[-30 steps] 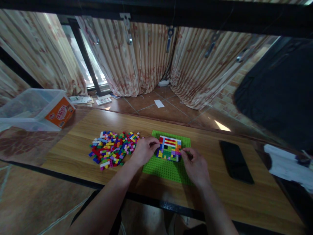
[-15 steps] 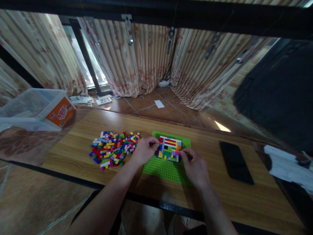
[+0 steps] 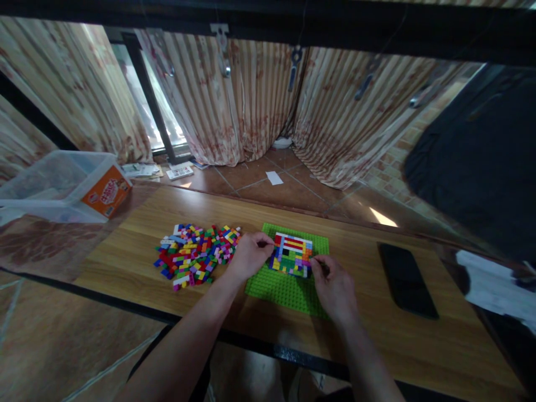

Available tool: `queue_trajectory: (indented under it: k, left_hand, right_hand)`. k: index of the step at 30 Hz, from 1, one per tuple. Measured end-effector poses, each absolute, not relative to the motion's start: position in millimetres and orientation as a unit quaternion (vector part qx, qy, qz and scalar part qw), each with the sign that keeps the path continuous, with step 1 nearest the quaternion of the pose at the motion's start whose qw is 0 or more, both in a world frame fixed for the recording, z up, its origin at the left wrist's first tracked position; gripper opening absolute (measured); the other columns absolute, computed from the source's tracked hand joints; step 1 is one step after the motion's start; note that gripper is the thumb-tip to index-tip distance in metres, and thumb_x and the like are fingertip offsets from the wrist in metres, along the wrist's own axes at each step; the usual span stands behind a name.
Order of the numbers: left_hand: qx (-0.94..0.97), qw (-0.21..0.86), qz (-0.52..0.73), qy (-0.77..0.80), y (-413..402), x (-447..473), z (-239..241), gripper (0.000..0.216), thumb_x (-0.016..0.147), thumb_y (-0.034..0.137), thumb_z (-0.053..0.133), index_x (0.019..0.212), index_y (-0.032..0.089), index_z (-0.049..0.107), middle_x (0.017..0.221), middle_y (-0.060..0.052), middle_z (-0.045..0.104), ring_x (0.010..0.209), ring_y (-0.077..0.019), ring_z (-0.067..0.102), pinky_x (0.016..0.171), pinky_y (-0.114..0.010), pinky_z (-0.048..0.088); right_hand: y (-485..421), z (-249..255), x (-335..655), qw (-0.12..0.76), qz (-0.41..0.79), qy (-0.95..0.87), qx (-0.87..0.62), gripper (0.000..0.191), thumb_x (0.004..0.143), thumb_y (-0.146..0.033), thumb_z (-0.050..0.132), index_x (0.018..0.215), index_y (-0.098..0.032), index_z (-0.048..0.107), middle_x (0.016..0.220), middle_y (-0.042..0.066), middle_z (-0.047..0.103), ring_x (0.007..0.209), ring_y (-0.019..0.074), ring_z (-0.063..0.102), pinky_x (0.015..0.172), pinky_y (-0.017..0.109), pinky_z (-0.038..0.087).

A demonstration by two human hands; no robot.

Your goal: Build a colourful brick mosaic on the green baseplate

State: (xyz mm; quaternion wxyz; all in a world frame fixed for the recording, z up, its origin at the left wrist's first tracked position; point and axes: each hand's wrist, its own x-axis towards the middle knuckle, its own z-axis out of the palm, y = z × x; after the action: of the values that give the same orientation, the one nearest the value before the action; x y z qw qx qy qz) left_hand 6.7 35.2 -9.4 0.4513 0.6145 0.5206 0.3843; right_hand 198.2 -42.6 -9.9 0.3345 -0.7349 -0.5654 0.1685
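A many-coloured toy-brick build (image 3: 293,245) sits over the upper part of a green studded baseplate (image 3: 276,290). White, red and yellow rows run across its far side, with a black brick and green ones nearer me. My left hand (image 3: 252,257) pinches at the build's left edge, thumb and forefinger closed together. At the opposite edge, my right hand (image 3: 334,285) has its thumb and forefinger closed on the right side. Whether the build is fixed to the baseplate or a little above it, I cannot tell. A heap of loose toy bricks (image 3: 196,254) lies left of my left hand.
The wooden table (image 3: 138,273) carries a black phone (image 3: 407,281) on the right. Beyond its left end stands a clear plastic box (image 3: 62,190) with an orange label. White papers (image 3: 494,285) lie at the far right. Striped curtains (image 3: 259,100) hang behind the table.
The whole view has shifted very slightly. Both hands stay at the two sides of the build, and nothing else has visibly moved.
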Motion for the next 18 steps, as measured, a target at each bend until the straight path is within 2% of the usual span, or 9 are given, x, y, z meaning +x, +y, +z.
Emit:
queue_trajectory:
  k: [11, 18]
  left_hand:
    - [0.594, 0.457, 0.392, 0.533, 34.5, 9.4, -13.4, 0.014, 0.071, 0.009, 0.059, 0.067, 0.015, 0.070, 0.064, 0.000, 0.069, 0.059, -0.0123, 0.062, 0.057, -0.022, 0.047]
    - [0.644, 0.405, 0.405, 0.507, 28.7, 7.4, -16.7, 0.015, 0.078, 0.011, 0.057, 0.072, 0.016, 0.070, 0.069, 0.000, 0.070, 0.066, -0.0130, 0.063, 0.062, -0.023, 0.048]
  right_hand:
    - [-42.2, -13.4, 199.7, 0.347, 0.206, -0.553, -0.729, 0.036, 0.088, -0.050, 0.045, 0.082, -0.020, 0.065, 0.078, 0.007, 0.072, 0.068, 0.0208, 0.063, 0.062, 0.031, 0.043]
    - [-41.9, -14.5, 204.0, 0.327, 0.200, -0.563, -0.732, 0.036, 0.087, -0.051, 0.045, 0.082, -0.021, 0.065, 0.077, 0.007, 0.072, 0.068, 0.0219, 0.065, 0.063, 0.031, 0.045]
